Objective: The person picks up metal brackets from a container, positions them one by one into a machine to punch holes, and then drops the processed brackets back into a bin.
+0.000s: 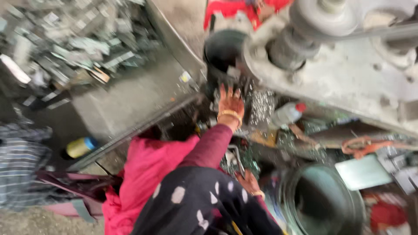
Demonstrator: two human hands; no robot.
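- Left hand (230, 106): stretched out just below the left end of the grey machine (348, 74), fingers spread and empty, palm down, gripping nothing.
- Shiny metal bits (261, 104): heaped under and beside that hand, close against the machine's lower edge.
- Best to curl the fingers together and scoop rather than pinch, since the bits look small, loose and probably sharp-edged.
- Wise to keep the sleeve and gold bangles (230, 114) low and away from the machine's round wheel (322, 17).
- Black bucket (222, 50): just left of the machine, beyond the fingertips; worth steering clear of its rim.
- Clear bottle with a red cap (287, 114): lying below the machine, right of the heap, easy to knock.
- Right hand (250, 182): well below the machine, half covered by dotted dark cloth; impossible to tell whether clenched or slack.
- Dark round tub (322, 202): below the machine, beside that hand; contents not visible.
- Whole view smeared by motion; shape of single bits, and any contact between palm and heap, hard to make out.
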